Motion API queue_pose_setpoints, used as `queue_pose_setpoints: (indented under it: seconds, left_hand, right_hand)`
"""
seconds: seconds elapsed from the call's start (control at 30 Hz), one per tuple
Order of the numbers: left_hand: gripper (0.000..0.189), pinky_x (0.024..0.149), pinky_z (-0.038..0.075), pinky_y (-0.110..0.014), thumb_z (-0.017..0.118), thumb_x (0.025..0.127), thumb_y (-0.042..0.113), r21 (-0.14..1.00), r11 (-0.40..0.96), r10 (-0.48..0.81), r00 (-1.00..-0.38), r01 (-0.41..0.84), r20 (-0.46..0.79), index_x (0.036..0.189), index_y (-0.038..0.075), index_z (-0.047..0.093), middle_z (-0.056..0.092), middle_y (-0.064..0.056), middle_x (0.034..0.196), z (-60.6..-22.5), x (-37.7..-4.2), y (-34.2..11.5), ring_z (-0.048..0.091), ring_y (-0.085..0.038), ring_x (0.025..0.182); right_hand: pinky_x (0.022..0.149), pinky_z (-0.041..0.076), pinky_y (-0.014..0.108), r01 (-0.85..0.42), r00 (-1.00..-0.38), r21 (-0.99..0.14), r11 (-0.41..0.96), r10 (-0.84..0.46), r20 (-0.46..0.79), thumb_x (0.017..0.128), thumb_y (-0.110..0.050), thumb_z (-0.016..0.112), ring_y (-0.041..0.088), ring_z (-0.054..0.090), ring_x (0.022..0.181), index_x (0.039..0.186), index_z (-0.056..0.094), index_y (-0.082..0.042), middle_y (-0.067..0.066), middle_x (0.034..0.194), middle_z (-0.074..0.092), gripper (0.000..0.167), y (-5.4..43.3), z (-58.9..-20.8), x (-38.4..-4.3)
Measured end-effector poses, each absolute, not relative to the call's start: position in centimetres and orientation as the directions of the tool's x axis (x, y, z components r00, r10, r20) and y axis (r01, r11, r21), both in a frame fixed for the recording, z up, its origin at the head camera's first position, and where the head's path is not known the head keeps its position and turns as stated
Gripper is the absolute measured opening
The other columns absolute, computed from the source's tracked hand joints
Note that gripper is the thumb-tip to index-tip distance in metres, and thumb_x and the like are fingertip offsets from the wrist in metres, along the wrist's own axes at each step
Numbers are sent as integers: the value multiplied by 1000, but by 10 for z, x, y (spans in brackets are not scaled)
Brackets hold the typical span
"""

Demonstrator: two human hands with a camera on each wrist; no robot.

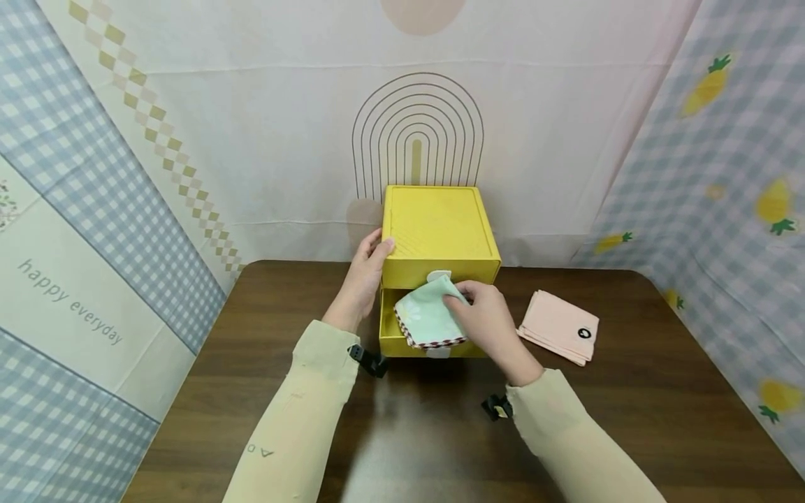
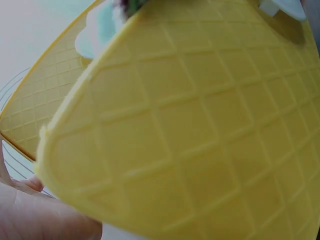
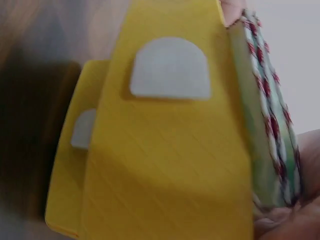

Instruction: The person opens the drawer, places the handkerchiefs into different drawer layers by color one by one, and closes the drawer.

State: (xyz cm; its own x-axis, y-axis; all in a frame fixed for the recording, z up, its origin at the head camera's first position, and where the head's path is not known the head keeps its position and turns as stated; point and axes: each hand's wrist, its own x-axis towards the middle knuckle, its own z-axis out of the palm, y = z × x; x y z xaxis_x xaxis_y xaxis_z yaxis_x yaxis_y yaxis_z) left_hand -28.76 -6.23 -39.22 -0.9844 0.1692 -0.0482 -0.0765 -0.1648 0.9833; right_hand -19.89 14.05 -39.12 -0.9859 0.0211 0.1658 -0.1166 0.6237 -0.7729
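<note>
A yellow two-drawer box point(image 1: 440, 220) stands against the back wall, its lower drawer point(image 1: 395, 347) pulled out. My left hand point(image 1: 360, 283) rests against the box's left side, with the thumb by the top front corner. Over the open drawer, my right hand point(image 1: 487, 314) pinches a folded mint-green cloth point(image 1: 430, 311) by its right edge. Red-and-white trim point(image 3: 267, 102) runs along the cloth's border in the right wrist view. Part of the drawer's inside is hidden beneath the cloth. A yellow drawer front point(image 2: 175, 115) with a raised lattice fills most of the left wrist view.
A folded pink cloth point(image 1: 560, 325) with a round black mark lies on the brown table point(image 1: 428, 433), right of the box. Pale tabs point(image 3: 171, 67) project from the drawer fronts. Patterned fabric point(image 1: 264, 140) hangs behind the table and at both sides.
</note>
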Motion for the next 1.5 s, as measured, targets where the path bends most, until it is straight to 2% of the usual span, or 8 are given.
queue_pose_setpoints:
  seconds: [0.17,0.37,0.6,0.8,0.93,1.1,1.23,1.5]
  left_hand:
    - [57,106,31,-39,57,96,45,984,-165,173,-984,-71,-42,147,28,36,42,3,140,-393,-288,-62,45,-18,124]
    - [57,106,31,-39,56,96,46,984,-164,178,-983,-68,-39,146,28,36,43,2,139,-393,-288,-63,45,-19,123]
    - [58,106,32,-37,55,97,44,984,-164,175,-984,-67,-38,147,27,34,41,3,141,-394,-287,-62,45,-17,124]
    - [58,105,32,-38,56,96,45,984,-164,175,-984,-69,-39,147,28,34,41,3,140,-394,-288,-62,46,-17,123]
    - [59,106,32,-38,56,96,46,985,-159,180,-983,-66,-37,148,28,34,40,3,142,-395,-288,-62,44,-17,124]
    - [59,106,31,-38,56,96,46,985,-160,174,-984,-61,-32,147,28,34,40,4,142,-395,-289,-62,44,-17,124]
    - [58,106,31,-38,56,96,46,984,-166,174,-984,-71,-41,147,28,35,40,4,142,-394,-289,-62,45,-17,124]
    - [60,107,31,-37,57,95,47,985,-157,168,-985,-68,-41,147,28,35,40,5,142,-394,-290,-62,43,-15,125]
  right_hand:
    - [56,44,34,-137,-980,-765,629,27,198,91,-24,67,18,52,56,95,75,-12,0,71,65,15,124,-396,-204]
    - [51,37,32,-121,-977,-654,747,26,211,90,-23,67,16,43,47,84,75,-16,-3,56,53,12,119,-400,-211]
    - [46,33,31,9,-1000,-478,878,3,-12,92,-28,63,17,41,47,58,49,-13,-1,51,39,40,131,-395,-212]
    - [48,32,30,-18,-997,-507,862,-55,-59,97,-26,57,16,35,45,57,44,-12,-1,51,33,44,136,-390,-210]
    - [48,35,32,-8,-998,-472,881,-38,-53,99,-27,53,18,42,47,58,51,-12,1,51,41,44,134,-390,-211]
    - [53,43,38,29,-999,-387,922,9,-52,98,-24,54,23,54,59,68,64,-8,10,67,60,35,131,-391,-217]
    - [52,45,40,78,-996,-362,929,61,-60,97,-19,53,27,57,63,80,65,-3,15,76,62,27,130,-393,-221]
    - [49,43,38,94,-995,-369,924,81,-51,98,-17,50,27,54,58,77,63,-4,14,69,58,28,131,-396,-224]
